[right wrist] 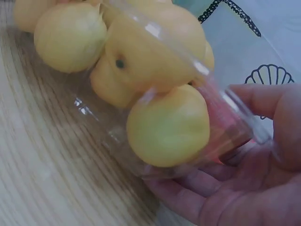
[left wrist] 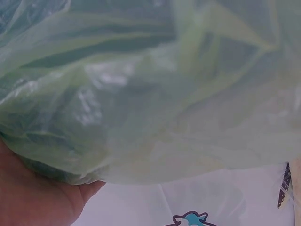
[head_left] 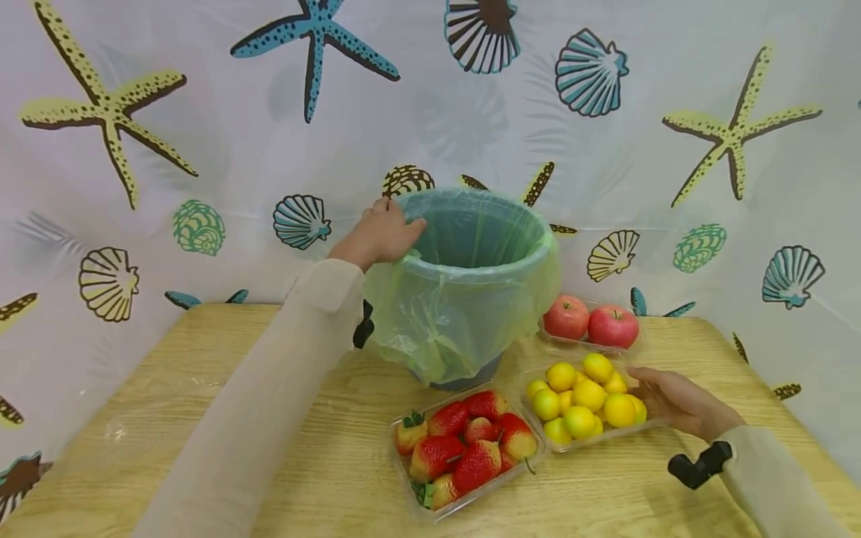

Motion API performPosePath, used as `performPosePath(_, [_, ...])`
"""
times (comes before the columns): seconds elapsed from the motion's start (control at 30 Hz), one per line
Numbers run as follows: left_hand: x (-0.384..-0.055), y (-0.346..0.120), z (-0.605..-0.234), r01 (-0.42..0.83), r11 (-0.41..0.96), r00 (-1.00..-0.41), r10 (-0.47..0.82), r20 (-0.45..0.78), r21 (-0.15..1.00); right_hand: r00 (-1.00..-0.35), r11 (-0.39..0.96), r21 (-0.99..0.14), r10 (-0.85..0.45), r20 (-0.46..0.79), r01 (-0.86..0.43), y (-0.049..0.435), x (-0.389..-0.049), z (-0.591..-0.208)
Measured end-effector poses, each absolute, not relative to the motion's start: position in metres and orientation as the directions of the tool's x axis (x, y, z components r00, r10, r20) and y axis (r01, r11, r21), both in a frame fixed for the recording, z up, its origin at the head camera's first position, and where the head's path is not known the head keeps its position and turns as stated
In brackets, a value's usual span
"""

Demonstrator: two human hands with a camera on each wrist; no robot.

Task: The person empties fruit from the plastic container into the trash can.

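A bin (head_left: pixel 464 275) lined with a thin green plastic bag (head_left: pixel 430 321) stands near the back of the table. My left hand (head_left: pixel 385 233) grips its left rim, thumb toward the inside. In the left wrist view the bag (left wrist: pixel 141 103) fills most of the picture, with part of the left hand (left wrist: pixel 37 193) below it. At the right, my right hand (head_left: pixel 682 403) holds the end of a clear plastic tray (head_left: pixel 572 446) of small round yellow fruits (head_left: pixel 588 394). The right wrist view has the thumb by the tray's rim and the fingers (right wrist: pixel 188 197) curled along its lower side.
A clear tray (head_left: pixel 452 509) of strawberries (head_left: pixel 476 465) lies in front of the bin, beside the yellow fruits. Behind them two red apples (head_left: pixel 613 326) sit in another clear tray. A patterned curtain (head_left: pixel 430 112) hangs behind the wooden table (head_left: pixel 336 463).
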State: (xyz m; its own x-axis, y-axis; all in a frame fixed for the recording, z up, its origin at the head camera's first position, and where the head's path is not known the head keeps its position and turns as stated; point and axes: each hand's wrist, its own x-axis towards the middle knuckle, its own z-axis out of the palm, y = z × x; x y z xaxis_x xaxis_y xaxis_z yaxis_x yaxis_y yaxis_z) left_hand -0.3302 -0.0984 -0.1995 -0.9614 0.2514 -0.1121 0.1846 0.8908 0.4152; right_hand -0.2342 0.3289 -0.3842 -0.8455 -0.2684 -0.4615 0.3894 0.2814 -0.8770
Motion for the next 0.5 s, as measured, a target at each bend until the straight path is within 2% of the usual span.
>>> performPosePath(0.3, [-0.3319, -0.0969, -0.1996, 0.187, 0.895, -0.962, 0.251, -0.11, 0.405, -0.846, 0.186, -0.885, -0.264, -0.464, 0.427, 0.3363, -0.2326, -0.3947])
performPosePath(0.5, [-0.333, -0.098, -0.2002, 0.187, 0.899, -0.961, 0.25, -0.116, 0.395, -0.834, 0.185, -0.877, -0.273, -0.479, 0.443, 0.3379, -0.2325, -0.3937])
